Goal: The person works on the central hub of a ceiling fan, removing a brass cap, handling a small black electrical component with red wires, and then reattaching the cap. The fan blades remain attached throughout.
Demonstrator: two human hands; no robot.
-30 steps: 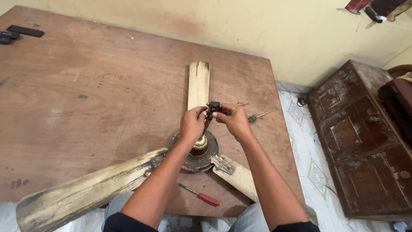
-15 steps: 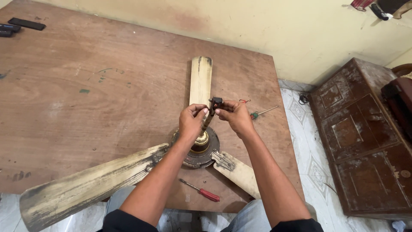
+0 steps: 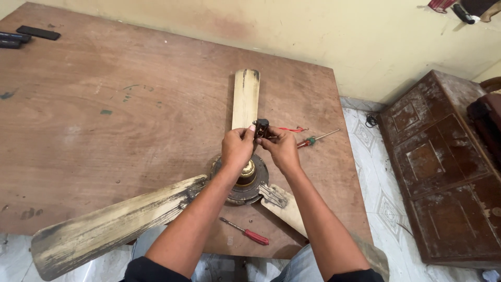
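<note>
**Hands joined on a small dark part above the fan hub**

Both hands are held together over the middle of a ceiling fan (image 3: 245, 177) that lies on a worn wooden table (image 3: 104, 120). A small dark component (image 3: 261, 128) is pinched between the fingertips of the left hand (image 3: 237, 149) and the right hand (image 3: 282, 149), just above the brass-coloured hub, with thin red wires (image 3: 292, 129) trailing off to the right. Compared with a second ago, the grip and the part's place are almost unchanged; only a slight lift toward the far blade is seen, so the work appears to be held at the same fine step.

Three flat, cream blades are seen, heavily grimed and streaked dark, bolted to a round rusty metal motor housing. A green-handled screwdriver (image 3: 315, 139) lies to the right of the hands, and a red-handled screwdriver (image 3: 248, 233) lies on the near side. A scuffed, dark brown panelled cabinet (image 3: 443, 172) lies on the tiled floor to the right.
</note>
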